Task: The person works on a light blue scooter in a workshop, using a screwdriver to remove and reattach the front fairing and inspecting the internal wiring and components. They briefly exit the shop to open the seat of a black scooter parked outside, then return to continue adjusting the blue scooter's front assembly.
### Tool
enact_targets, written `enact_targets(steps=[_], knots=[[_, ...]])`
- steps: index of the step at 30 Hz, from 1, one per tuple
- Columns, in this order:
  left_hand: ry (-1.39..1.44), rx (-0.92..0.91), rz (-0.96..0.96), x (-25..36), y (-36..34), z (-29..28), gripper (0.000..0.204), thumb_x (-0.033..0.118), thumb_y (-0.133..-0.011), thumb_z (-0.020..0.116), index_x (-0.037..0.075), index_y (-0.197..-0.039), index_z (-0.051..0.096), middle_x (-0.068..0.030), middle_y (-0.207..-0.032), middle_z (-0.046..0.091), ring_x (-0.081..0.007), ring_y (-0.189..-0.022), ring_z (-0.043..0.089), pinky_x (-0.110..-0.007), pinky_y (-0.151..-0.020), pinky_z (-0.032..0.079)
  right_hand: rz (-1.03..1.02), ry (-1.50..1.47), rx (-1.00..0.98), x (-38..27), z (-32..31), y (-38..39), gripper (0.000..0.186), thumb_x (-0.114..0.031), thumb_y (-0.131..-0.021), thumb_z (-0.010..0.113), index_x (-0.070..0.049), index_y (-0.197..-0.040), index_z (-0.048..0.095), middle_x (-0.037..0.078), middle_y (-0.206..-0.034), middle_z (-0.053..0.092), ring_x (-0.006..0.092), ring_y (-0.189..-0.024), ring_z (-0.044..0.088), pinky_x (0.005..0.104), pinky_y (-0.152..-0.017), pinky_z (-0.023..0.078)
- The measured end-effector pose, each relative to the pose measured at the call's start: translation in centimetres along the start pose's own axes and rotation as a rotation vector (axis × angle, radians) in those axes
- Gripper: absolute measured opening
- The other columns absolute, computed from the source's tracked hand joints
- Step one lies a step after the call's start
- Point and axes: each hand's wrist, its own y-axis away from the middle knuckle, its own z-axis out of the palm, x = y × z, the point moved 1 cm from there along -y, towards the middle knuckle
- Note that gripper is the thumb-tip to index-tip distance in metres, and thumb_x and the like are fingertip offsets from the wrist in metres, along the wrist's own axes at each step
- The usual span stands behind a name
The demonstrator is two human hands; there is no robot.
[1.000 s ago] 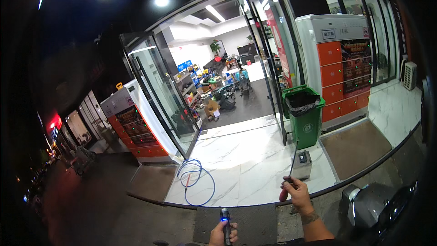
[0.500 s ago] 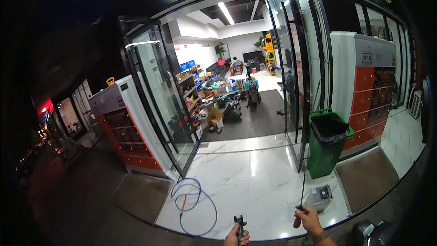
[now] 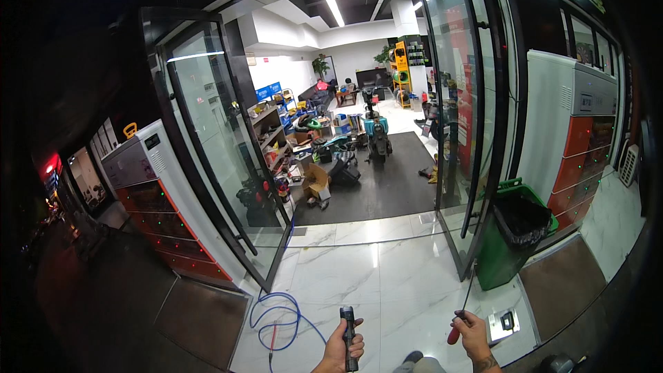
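The torch, black, is at 6 o'cl. of the view, w/ its head pointing to 12. The L hand is wrapped around it, fingers curled on its R side. The screwdriver is at 5 o'cl.; the R hand pinches it nr the top of the red handle, so the handle points toward 7 and the thin shaft goes up toward 1. In view the tip overlaps w/ the foot of the R door; I cannot tell if they touch. The hands are well apart, above the tiled floor.

Just beside the R hand, btwn 4 and 5, a grey box w/ black part on top stands on the floor. The green bin, w/ black bag inside, is at 4, nr the R door. A blue hose lies in loops btwn 6 and 7. The L door is at approx. 9, open, same as the R door at 2. A brown mat is at 7. Inside the room, nr centre, a scooter stands toward 2 and a carton toward 8.
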Motion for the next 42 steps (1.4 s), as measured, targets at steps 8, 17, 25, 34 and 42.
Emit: enact_targets(steps=[8, 17, 25, 34, 42], knots=[[0.016, -0.003, 0.012, 9.5, -15.6, 5.4, 0.057, 0.058, -0.11, 0.052, 0.01, -0.139, 0.054, -0.0028, -0.074, 0.045, -0.0111, -0.052, 0.039, -0.026, -0.045, 0.035, -0.016, 0.016, 0.086, -2.1, 1.7, -19.7, 0.031, -0.008, -0.102, 0.07, 0.008, -0.129, 0.068, 0.01, -0.099, 0.076, 0.0164, -0.09, 0.074, 0.0293, -0.083, 0.058], [0.02, 0.005, 0.011, 20.2, -28.1, 13.7, 0.055, 0.057, -0.11, 0.051, 0.009, -0.137, 0.054, -0.0033, -0.075, 0.046, -0.011, -0.054, 0.041, -0.026, -0.046, 0.035, -0.127, 0.014, -0.074, -12.3, 6.2, -40.4, 0.031, -0.007, -0.103, 0.069, 0.01, -0.129, 0.067, 0.009, -0.104, 0.075, 0.016, -0.095, 0.073, 0.0293, -0.088, 0.057], [-0.041, 0.114, 0.091, 31.5, -44.2, 15.6, 0.048, 0.057, -0.112, 0.047, 0.015, -0.128, 0.061, 0.0012, -0.068, 0.048, -0.0089, -0.045, 0.037, -0.025, -0.038, 0.029, -0.061, 0.066, 0.101, -8.8, 10.5, -54.0, 0.032, -0.006, -0.103, 0.068, 0.01, -0.129, 0.067, 0.008, -0.099, 0.075, 0.0162, -0.091, 0.073, 0.0294, -0.084, 0.057], [-0.069, -0.036, 0.011, 49.1, -60.0, 17.4, 0.056, 0.057, -0.111, 0.051, 0.009, -0.138, 0.053, -0.0038, -0.078, 0.047, -0.0115, -0.057, 0.042, -0.027, -0.049, 0.036, -0.087, 0.0, 0.36, -6.3, 14.7, -70.1, 0.028, -0.008, -0.103, 0.069, 0.008, -0.126, 0.068, 0.007, -0.097, 0.071, 0.0131, -0.081, 0.067, 0.0295, -0.075, 0.055], [-0.021, -0.031, 0.046, 57.7, -75.8, 20.5, 0.054, 0.056, -0.112, 0.048, 0.008, -0.137, 0.054, -0.0044, -0.076, 0.048, -0.0114, -0.057, 0.042, -0.027, -0.048, 0.036, -0.013, -0.032, 0.289, -2.8, 18.4, -88.1, 0.028, -0.006, -0.101, 0.069, 0.008, -0.125, 0.067, 0.007, -0.092, 0.071, 0.0154, -0.08, 0.068, 0.0307, -0.074, 0.055]])
